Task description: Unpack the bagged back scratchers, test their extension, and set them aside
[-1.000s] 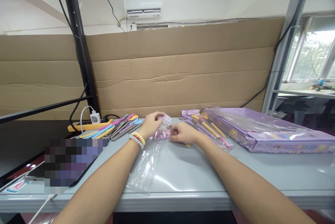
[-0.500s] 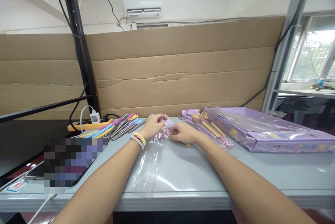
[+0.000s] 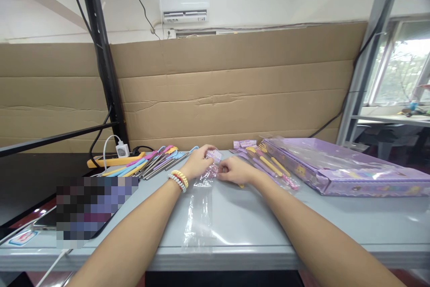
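Note:
A clear plastic bag point(image 3: 198, 215) lies on the grey table, its top end with a pink-and-purple label point(image 3: 214, 156) between my two hands. My left hand point(image 3: 199, 162), with beaded bands at the wrist, is closed on the bag beside the label. Close by on the right, my right hand point(image 3: 235, 171) has its fingers curled in a pinch at the bag's edge; what they hold is hidden. A small yellow tip shows under that hand. Just beyond it lie wrapped purple and yellow forks and similar utensils point(image 3: 268, 164).
To the right stands a purple box point(image 3: 369, 186) under clear film. Several metal-stemmed utensils with coloured ends point(image 3: 161, 161) are piled at the left, near a yellow power strip point(image 3: 116, 160) and a blurred-out dark device point(image 3: 97, 208). A cardboard wall point(image 3: 235, 85) closes off the back.
The lower part of the plastic bag has shifted slightly right and lies straighter. More of the label shows beside my left hand. My right hand has hardly moved.

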The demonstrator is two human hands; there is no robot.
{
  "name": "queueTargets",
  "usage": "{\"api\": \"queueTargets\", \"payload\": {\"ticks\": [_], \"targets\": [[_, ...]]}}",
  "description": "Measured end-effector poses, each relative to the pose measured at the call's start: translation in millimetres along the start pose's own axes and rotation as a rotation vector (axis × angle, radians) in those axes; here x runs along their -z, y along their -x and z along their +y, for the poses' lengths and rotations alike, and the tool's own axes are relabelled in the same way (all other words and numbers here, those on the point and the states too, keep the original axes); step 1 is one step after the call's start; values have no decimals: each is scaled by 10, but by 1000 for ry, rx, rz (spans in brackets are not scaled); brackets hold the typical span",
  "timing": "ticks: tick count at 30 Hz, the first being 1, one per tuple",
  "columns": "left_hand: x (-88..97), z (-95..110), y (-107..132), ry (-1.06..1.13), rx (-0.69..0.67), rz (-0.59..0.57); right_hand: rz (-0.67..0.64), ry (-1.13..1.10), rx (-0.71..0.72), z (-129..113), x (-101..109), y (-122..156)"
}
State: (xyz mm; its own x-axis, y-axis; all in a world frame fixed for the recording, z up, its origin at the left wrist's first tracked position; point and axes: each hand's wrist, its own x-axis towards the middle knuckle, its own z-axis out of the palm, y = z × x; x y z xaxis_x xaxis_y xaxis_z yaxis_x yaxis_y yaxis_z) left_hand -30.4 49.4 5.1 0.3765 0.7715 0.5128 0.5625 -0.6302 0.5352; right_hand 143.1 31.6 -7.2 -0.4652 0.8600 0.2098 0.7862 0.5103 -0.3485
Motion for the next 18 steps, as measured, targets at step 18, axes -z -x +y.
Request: {"api": "queueTargets", "payload": {"ticks": [18], "targets": [[12,53,33,-20,-34,-60,-11,26,0,-22,18,0]]}}
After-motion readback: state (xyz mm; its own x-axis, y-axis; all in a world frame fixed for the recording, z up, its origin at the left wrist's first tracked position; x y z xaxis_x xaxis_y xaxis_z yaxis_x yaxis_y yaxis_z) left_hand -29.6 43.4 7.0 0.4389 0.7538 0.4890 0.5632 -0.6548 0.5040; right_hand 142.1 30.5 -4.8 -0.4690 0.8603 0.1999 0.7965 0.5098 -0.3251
